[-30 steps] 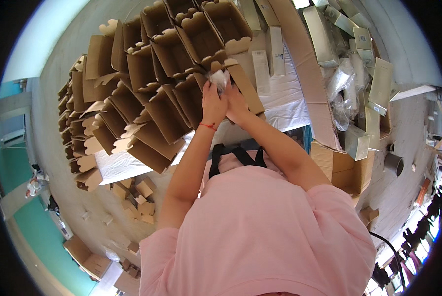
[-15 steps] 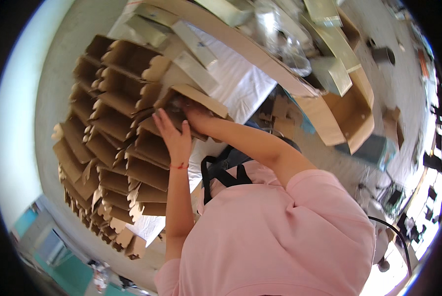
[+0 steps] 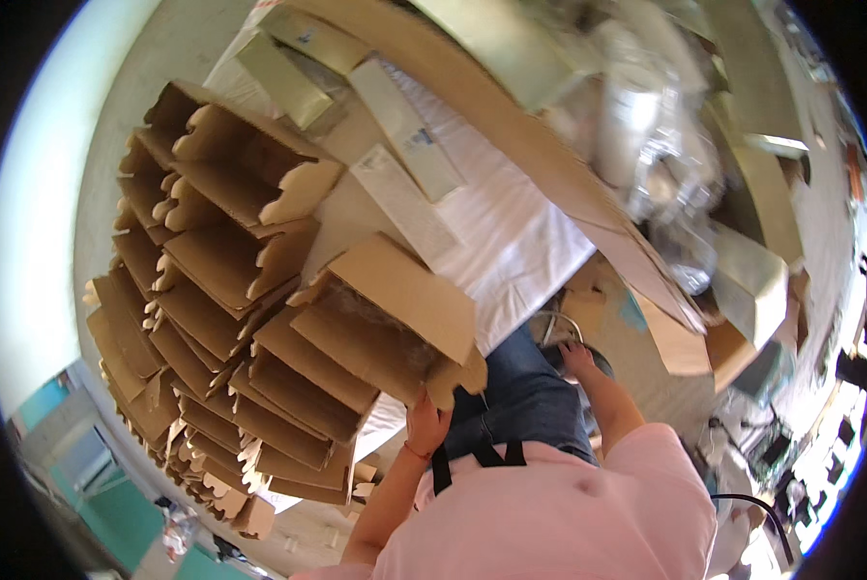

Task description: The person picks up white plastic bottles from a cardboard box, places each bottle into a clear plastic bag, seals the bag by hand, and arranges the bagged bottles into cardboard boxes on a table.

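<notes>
My left hand [image 3: 426, 423] is closed on the near edge of an open cardboard box [image 3: 409, 290] at the front of a stack. The box lies on its side, its mouth with notched flaps toward me; something clear and shiny shows inside. My right hand [image 3: 578, 360] is down beside my right knee, against a dark, rounded seat [image 3: 600, 362] with a pale metal frame. Its fingers look stretched out and small, with nothing seen in them. Many more brown open boxes [image 3: 230, 261] are stacked to the left.
On the white-covered table [image 3: 520, 242] lie long pale narrow boxes [image 3: 409, 130]. A long cardboard wall [image 3: 511, 126] crosses the back. To its right are clear plastic-wrapped things [image 3: 646, 145] and pale cartons [image 3: 743, 285]. A teal surface [image 3: 133, 512] stands at lower left.
My right hand has come out of the front box and moved down to the right, beside my knee. My left hand has moved from the box's left side to its near edge.
</notes>
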The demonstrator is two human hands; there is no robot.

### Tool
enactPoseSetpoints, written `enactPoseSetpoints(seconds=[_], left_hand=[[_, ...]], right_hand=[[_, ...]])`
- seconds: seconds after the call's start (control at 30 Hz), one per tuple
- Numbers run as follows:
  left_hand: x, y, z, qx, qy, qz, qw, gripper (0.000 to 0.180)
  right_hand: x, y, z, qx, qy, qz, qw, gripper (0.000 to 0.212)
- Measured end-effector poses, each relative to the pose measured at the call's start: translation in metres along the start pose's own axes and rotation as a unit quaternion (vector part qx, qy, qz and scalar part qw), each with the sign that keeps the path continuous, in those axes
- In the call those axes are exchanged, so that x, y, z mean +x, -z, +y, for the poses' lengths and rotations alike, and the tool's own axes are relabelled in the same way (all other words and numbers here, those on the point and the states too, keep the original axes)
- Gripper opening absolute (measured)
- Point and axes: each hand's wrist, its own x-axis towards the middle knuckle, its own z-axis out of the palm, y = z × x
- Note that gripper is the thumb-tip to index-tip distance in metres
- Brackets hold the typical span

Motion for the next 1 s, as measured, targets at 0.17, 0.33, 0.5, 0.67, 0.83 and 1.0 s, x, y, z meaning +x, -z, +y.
enactPoseSetpoints(seconds=[0.17,0.33,0.5,0.67,0.83,1.0], left_hand=[[-0.009,-0.046,-0.053,0.054,0.029,0.07,0.996,0.033],[-0.04,-0.129,-0.118,-0.308,0.219,0.206,0.903,0.022],[-0.007,-0.077,-0.072,0.023,0.025,0.206,0.978,0.018],[0.011,-0.067,-0.037,-0.06,0.087,0.249,0.963,0.009],[0.014,-0.058,-0.001,-0.089,0.046,0.321,0.942,0.009],[0.002,-0.091,0.013,-0.168,-0.016,0.393,0.904,0.02]], right_hand=[[0.123,-0.029,0.056,-0.005,0.123,-0.158,0.98,0.086],[0.155,-0.014,0.05,0.002,0.146,-0.163,0.976,0.06],[0.178,0.012,0.047,0.017,0.13,-0.122,0.984,0.05],[0.201,0.041,0.046,0.053,0.143,-0.056,0.987,0.042],[0.108,0.132,0.025,0.151,0.305,0.104,0.935,0.034],[-0.176,0.245,-0.036,0.139,0.518,0.416,0.734,0.013]])
